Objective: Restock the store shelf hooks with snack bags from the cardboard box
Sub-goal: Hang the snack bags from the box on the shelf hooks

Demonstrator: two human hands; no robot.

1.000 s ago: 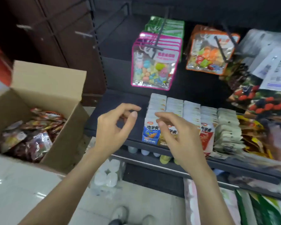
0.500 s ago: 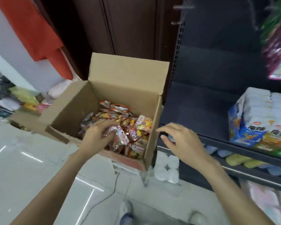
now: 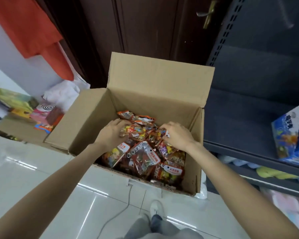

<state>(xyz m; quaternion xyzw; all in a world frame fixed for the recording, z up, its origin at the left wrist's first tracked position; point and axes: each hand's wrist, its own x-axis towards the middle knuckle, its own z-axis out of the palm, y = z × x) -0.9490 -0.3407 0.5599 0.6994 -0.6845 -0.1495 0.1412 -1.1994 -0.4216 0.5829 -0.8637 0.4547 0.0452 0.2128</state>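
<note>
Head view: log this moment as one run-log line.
stage: picking from box | left hand: fingers gripping snack bags | right hand: fingers pinching a bag | cardboard box: open, on floor | hooks: out of view

- Snack bag (image 3: 141, 156) in the box (image 3: 155, 87): large white letters along the upper edge, reading roughly "OTOSAYO", tilted; not sure of every letter.
- Same bag: red label with white Chinese characters, too small to make out.
- Bag at the near right (image 3: 169, 171): red tag with white Chinese characters, unreadable; large white letters on its left edge, cut off.
- Bag at the left (image 3: 116, 153): red-and-white tag, Chinese print, unreadable.
- Blue pack (image 3: 290, 137) on the shelf (image 3: 248, 149): white Chinese characters near the top, blurred.
</note>
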